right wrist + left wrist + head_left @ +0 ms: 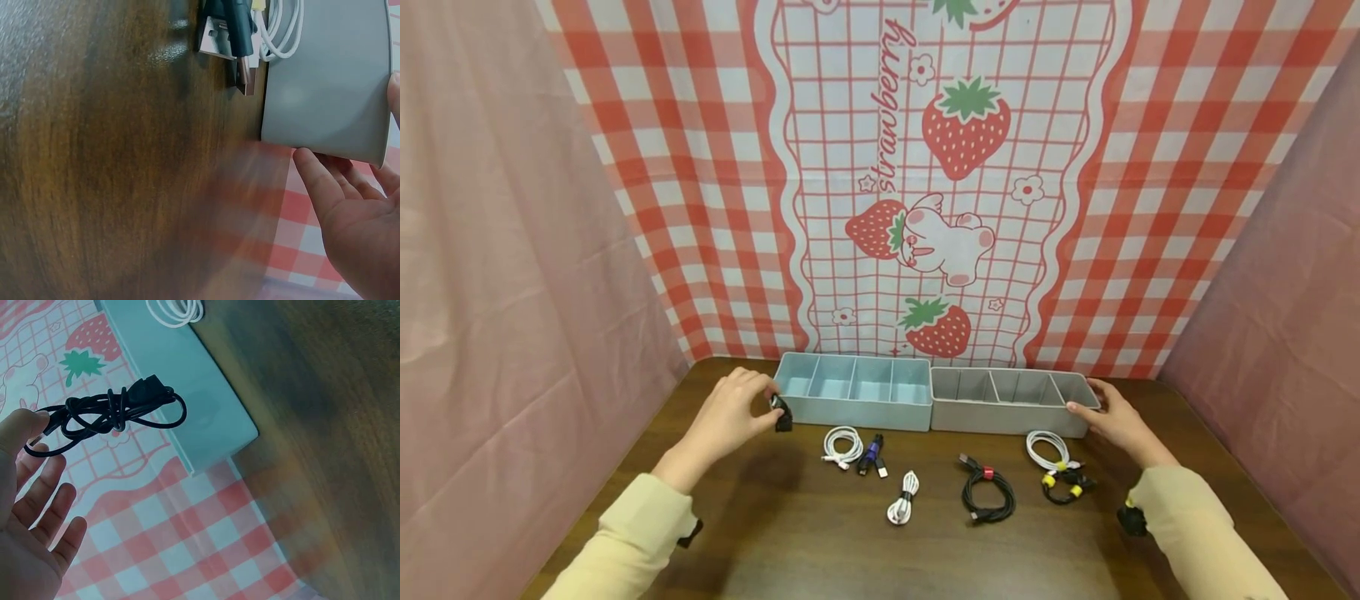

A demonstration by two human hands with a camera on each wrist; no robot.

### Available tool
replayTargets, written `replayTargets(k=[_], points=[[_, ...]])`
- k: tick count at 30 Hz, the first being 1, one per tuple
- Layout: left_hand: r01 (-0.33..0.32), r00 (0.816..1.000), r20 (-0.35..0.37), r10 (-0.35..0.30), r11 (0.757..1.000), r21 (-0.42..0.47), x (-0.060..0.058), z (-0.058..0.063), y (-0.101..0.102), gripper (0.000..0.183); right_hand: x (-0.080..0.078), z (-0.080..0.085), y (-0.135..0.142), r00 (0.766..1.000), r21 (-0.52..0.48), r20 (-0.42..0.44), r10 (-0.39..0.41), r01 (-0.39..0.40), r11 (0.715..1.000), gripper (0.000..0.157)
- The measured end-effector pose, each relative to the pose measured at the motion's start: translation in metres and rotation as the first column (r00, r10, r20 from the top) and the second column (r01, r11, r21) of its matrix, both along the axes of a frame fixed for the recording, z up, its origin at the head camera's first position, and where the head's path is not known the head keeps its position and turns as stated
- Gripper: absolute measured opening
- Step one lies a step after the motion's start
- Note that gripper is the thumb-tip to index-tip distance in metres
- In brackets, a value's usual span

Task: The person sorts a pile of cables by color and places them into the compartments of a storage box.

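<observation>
My left hand (728, 415) pinches a bundled black cable (103, 412) between thumb and fingertips, raised by the left end of the light blue divided box (857, 413). In the left wrist view the cable is wound around its own middle, with a dark plug at the far end, and the other fingers are spread. At the right end of the grey divided box (1007, 418), my right hand (1118, 421) grips the corner. Its thumb lies at the top rim and the fingers reach around the end wall, as the right wrist view (356, 212) shows.
Before the boxes lie a coiled white cable (842, 447), a cable with a purple tie (870, 454), a white bundle (904, 498), a black coil with a red tie (988, 496), a white coil (1045, 450) and a black cable with yellow ties (1063, 487). A checked strawberry cloth (715, 208) hangs behind.
</observation>
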State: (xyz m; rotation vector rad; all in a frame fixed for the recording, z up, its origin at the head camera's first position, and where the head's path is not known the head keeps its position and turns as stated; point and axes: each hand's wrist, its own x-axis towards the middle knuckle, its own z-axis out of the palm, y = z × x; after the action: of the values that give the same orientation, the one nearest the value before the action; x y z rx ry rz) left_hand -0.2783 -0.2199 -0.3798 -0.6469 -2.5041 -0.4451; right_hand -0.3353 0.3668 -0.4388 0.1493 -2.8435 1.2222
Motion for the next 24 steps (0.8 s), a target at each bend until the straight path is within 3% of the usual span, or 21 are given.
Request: replayTargets(k=[14,24], points=[[0.0,0.998,-0.067,0.003,0.999,0.049,-0.009,0.018,-0.001,0.025,-0.001,-0.003,0.001,1.0,-0.051,0.011,-0.008,0.009,0.999,0.082],[-0.024,0.995,-0.095,0.035,0.994,0.106,-0.025,0.02,0.001,0.024,-0.002,-0.003,0.001,0.999,-0.058,0.038,-0.014,0.016,0.998,0.084]])
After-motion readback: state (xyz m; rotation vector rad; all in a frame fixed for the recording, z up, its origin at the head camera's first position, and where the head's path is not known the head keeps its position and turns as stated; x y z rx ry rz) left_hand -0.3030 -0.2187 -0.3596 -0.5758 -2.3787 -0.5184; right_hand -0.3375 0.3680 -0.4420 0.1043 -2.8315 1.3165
